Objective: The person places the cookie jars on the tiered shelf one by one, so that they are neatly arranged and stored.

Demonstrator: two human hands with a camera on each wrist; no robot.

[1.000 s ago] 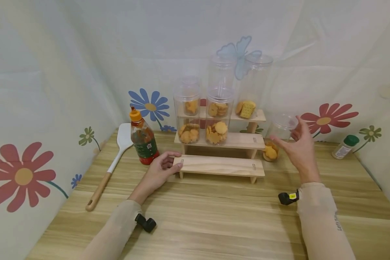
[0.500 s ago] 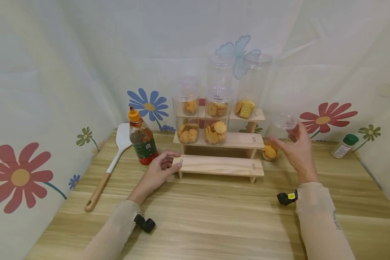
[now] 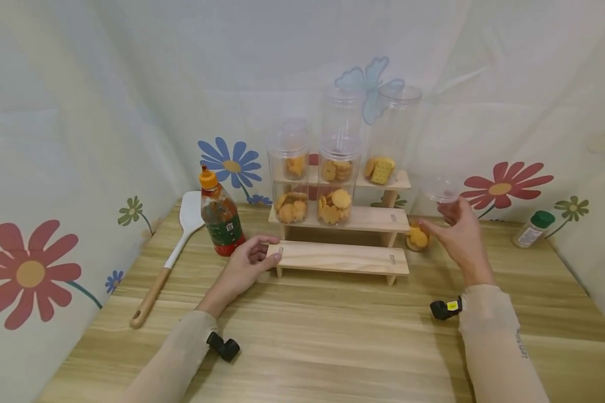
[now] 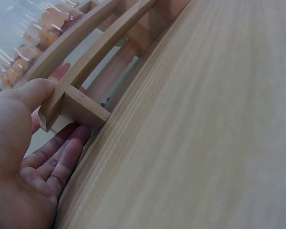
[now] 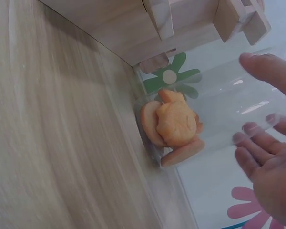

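Note:
A wooden three-tier display stand (image 3: pixel 340 257) stands on the table. My left hand (image 3: pixel 247 263) grips the left end of its lowest shelf; in the left wrist view, the thumb (image 4: pixel 38 90) is on the shelf's edge with the other fingers below, beside a leg. Right of the stand, a tall clear jar (image 3: pixel 440 190) with orange biscuits (image 5: pixel 176 124) at its bottom stands upright on the table. My right hand (image 3: pixel 461 238) holds this jar around its upper part, thumb on one side and fingers on the other. Its clear wall is faint.
Several clear biscuit jars (image 3: pixel 335 207) fill parts of the middle and top shelves. Left of the stand are a sauce bottle (image 3: pixel 223 218) and a white spatula (image 3: pixel 178 246) with a wooden handle. A green-capped shaker (image 3: pixel 533 229) stands far right, by the flowered curtain (image 3: pixel 499 112).
My right hand has slid slightly down the jar, while the jar stays nearly in place. The left hand keeps its hold on the lowest shelf.

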